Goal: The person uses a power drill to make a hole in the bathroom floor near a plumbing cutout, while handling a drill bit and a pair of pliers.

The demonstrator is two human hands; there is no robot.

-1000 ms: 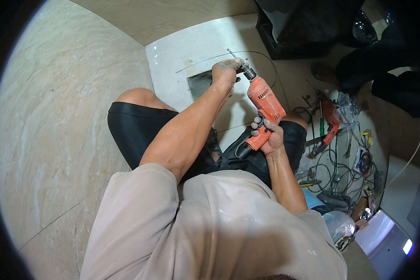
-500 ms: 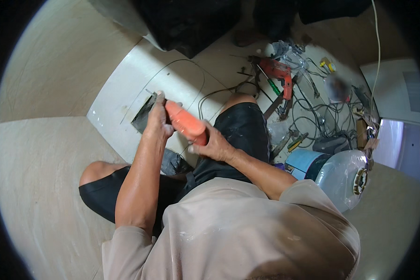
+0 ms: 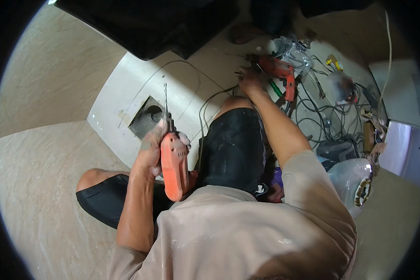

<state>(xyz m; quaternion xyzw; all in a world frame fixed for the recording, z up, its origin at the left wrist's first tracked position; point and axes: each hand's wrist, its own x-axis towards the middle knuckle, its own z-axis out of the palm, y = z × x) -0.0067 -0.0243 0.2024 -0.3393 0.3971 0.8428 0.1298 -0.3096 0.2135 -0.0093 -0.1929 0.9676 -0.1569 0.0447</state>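
Observation:
My left hand point(image 3: 150, 148) is closed round the front of an orange power drill point(image 3: 173, 163), just behind its chuck. The drill's long bit point(image 3: 166, 97) points away from me, and its rear end lies close to my shirt. Out to the right, my right hand point(image 3: 253, 83) is down at the floor with its fingers drawn together. A small dark piece shows at its fingertips, too shaded to name. Right beside that hand lie a red power drill point(image 3: 277, 68) and a green-handled screwdriver point(image 3: 274, 87).
A square hole point(image 3: 143, 122) opens in the pale floor panel point(image 3: 114, 100), with pencilled curves round it. Tangled cables point(image 3: 312, 109), a clear plastic bag point(image 3: 294, 55) and a big clear bottle point(image 3: 350, 179) lie on the right. A black object point(image 3: 149, 28) overhangs the far side.
The orange drill has swung upright in my left hand, its bit now pointing away. My right hand has let go of it and moved far right, beside the red drill.

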